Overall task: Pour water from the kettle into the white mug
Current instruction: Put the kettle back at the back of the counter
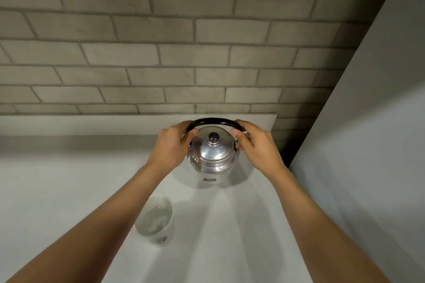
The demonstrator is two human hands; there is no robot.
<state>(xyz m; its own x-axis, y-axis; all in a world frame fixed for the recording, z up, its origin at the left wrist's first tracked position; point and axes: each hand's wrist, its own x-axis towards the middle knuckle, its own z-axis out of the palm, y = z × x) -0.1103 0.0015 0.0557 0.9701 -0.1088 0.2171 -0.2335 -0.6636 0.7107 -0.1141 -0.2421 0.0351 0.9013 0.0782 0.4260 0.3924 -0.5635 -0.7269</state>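
A shiny steel kettle [212, 158] with a black arched handle and a black lid knob stands upright on the white counter [69, 190], near the back wall. My left hand [171, 147] grips the left end of the handle. My right hand [255, 145] grips the right end. The white mug [156, 223] stands nearer to me, to the left of the kettle, partly behind my left forearm. Clear water shows inside the mug.
A grey brick wall [161, 53] runs along the back of the counter, above a low white ledge [92, 124]. A tall plain panel [368, 145] closes off the right side, close to the kettle.
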